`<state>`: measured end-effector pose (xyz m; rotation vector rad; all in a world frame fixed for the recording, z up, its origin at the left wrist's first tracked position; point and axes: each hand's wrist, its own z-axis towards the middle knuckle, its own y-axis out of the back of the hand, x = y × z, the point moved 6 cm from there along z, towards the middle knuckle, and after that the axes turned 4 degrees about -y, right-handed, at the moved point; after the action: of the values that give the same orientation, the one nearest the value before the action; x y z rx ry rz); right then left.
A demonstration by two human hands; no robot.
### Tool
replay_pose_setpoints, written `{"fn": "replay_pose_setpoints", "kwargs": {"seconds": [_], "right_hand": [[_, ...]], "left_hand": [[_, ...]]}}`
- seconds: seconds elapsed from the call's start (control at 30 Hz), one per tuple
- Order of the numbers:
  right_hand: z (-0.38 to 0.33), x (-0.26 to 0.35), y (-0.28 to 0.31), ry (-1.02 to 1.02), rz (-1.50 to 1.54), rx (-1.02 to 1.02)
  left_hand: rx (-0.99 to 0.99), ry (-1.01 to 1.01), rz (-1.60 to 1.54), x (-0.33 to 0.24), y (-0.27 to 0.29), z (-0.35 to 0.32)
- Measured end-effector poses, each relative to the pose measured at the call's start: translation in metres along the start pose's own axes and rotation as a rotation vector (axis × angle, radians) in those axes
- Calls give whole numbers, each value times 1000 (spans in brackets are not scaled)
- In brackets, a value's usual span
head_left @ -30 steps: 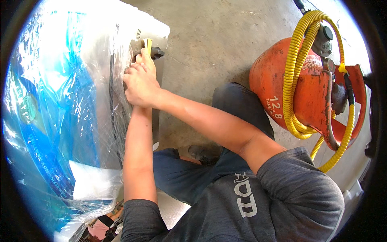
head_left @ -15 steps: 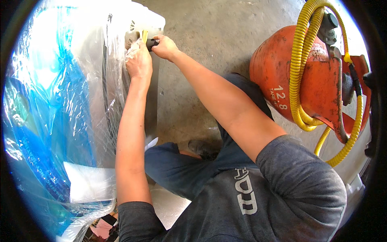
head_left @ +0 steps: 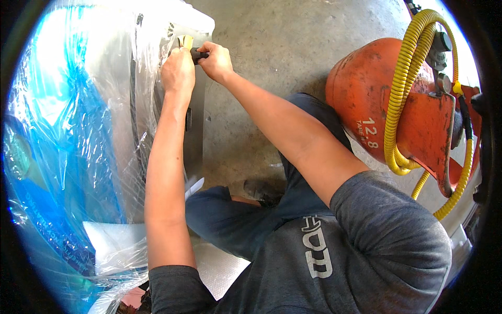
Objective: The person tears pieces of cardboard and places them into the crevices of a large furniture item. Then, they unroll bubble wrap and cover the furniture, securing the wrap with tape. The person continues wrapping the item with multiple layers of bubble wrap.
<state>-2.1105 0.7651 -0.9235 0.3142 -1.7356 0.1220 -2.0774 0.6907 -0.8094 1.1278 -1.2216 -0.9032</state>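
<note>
Tool: small black-handled tool with yellow part (head_left: 192, 51), upper left of frame, against grey plastic-wrapped panel (head_left: 194, 125).
Right hand (head_left: 217, 60): fingers clamped on black handle.
Left hand (head_left: 178, 73): fingers curled together beside tool; whether they grip it, cannot tell.
Handling: probably light, stiff; hold at handle.

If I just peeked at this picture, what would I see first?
Probably the big orange gas cylinder on the right, with a yellow hose coiled over it. Next, the shiny blue plastic wrap covering a large thing on the left. At the top, the left hand and right hand work together on a small dark-handled tool.
</note>
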Motion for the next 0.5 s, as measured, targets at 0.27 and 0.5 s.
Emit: {"fn": "replay_pose_setpoints", "kwargs": {"seconds": [0.27,0.5], "right_hand": [[2,6,5,-60,-28,62],[18,21,19,-60,-33,67]], "left_hand": [[-36,-95,142,-13,28,-2],[87,28,117,-3,43,-49]]}}
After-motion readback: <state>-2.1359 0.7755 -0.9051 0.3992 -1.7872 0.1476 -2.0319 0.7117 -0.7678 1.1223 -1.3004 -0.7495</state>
